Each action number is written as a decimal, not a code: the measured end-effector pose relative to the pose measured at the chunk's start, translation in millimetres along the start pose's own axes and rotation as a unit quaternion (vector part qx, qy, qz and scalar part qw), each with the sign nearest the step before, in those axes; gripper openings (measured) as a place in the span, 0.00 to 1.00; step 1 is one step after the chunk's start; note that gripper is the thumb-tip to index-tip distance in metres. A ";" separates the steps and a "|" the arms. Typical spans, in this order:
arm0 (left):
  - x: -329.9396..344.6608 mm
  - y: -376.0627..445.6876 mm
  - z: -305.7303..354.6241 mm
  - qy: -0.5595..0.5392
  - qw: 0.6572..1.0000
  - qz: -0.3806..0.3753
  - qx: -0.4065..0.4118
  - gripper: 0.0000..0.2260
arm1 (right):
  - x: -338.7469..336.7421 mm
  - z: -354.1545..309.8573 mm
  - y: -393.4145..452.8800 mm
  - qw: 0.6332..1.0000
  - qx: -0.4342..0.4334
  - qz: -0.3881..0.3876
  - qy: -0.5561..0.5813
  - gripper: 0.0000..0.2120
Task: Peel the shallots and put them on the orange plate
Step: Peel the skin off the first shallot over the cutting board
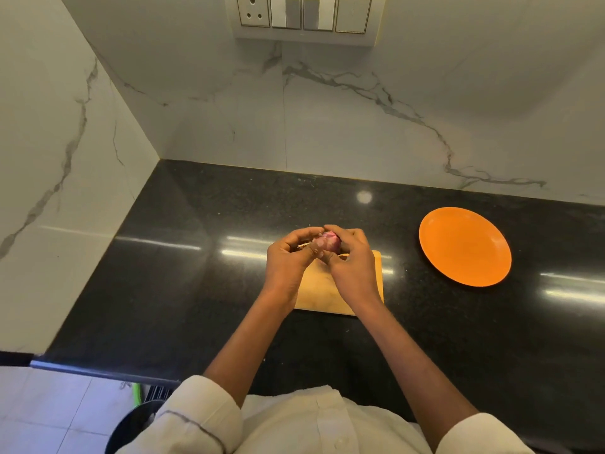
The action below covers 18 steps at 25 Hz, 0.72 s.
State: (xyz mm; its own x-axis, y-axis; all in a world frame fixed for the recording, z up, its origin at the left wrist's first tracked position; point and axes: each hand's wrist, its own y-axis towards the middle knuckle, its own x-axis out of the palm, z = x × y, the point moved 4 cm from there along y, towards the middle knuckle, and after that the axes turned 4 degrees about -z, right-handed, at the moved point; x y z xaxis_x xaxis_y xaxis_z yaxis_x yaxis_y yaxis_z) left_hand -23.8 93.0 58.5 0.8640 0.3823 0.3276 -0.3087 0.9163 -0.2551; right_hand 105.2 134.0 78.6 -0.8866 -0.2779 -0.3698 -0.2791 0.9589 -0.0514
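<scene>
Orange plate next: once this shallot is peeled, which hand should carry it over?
Probably the right hand. The orange plate lies on the counter to the right of the cutting board, on that hand's side. Both hands' fingers already grip the shallot, so the left hand need only let go.

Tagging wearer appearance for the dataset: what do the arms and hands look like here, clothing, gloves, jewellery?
Both hands are bare: left hand, right hand, no gloves, and no rings or watch that I can make out. Forearms uncovered. White sleeves are rolled up near the elbows; the left sleeve has a thin dark line across the cuff, the right sleeve looks plain.
</scene>
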 end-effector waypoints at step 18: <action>-18.2 -11.4 18.6 0.221 0.971 -0.041 0.079 0.07 | -5.4 5.2 -14.6 0.977 0.079 -0.114 0.163 0.13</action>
State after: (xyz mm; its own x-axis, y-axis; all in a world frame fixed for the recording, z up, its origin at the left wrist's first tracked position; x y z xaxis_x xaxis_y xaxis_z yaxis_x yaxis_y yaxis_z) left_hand -43.4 77.9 72.4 0.9636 0.2516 -0.0909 -0.2595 0.9615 -0.0899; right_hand 116.1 121.8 76.5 -0.8853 -0.4646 -0.0189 -0.4456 0.8595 -0.2504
